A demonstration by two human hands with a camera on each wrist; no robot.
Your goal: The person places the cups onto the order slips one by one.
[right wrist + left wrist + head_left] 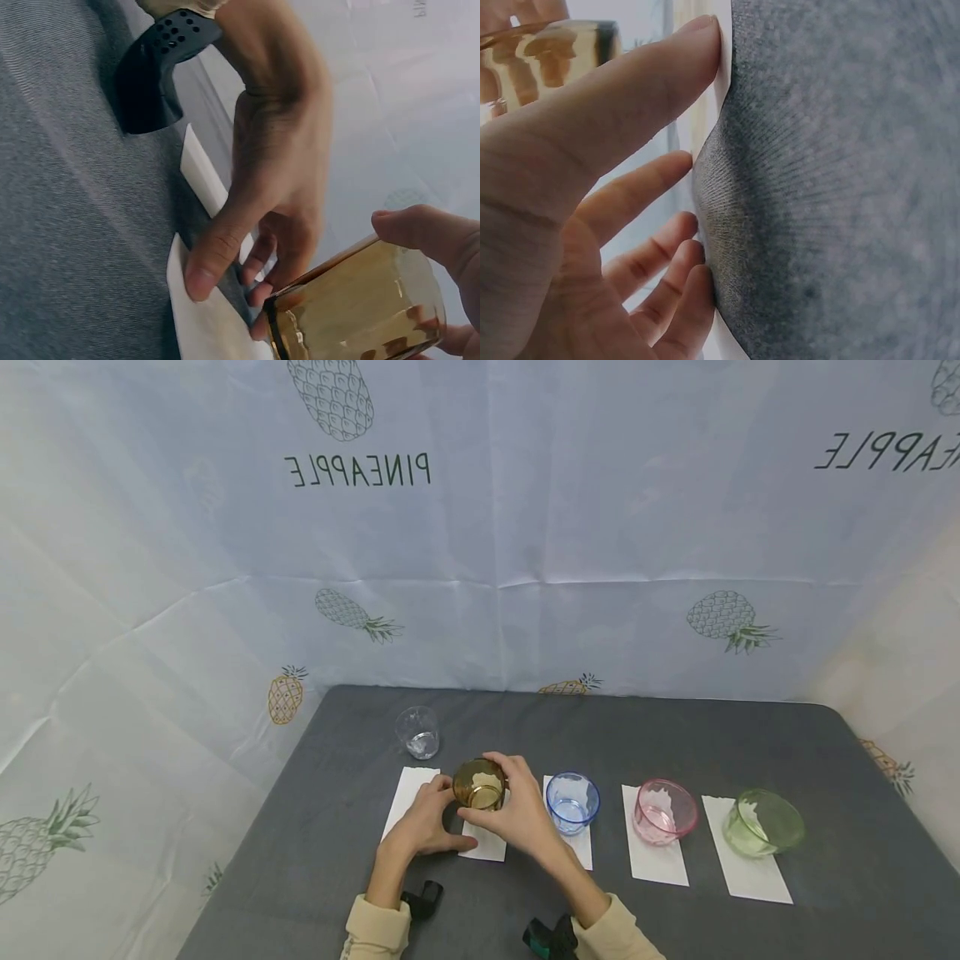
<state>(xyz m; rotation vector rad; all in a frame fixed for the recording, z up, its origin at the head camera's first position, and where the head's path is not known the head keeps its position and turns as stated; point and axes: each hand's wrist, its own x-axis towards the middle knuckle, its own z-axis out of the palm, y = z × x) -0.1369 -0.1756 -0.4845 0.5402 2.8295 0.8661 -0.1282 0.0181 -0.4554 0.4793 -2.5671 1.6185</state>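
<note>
An amber glass [474, 791] is held up by my right hand [519, 810], fingers at its far side and thumb at its near side. In the right wrist view the amber glass [352, 304] is tilted over a white paper strip [206, 315]. My left hand [427, 822] is spread low beside the glass. Its thumb tip rests on the paper strip in the right wrist view. Seen from the left wrist, the fingers of the left hand [592, 247] reach down to the dark cloth, apart from the thumb, with nothing between them.
A clear glass [417, 732] stands at the back left, near another paper strip [408, 789]. To the right, a blue glass [572, 806], a pink glass [663, 814] and a green glass [761, 827] stand on paper strips. A dark cloth [300, 860] covers the table; a pineapple-print curtain [525, 527] hangs behind.
</note>
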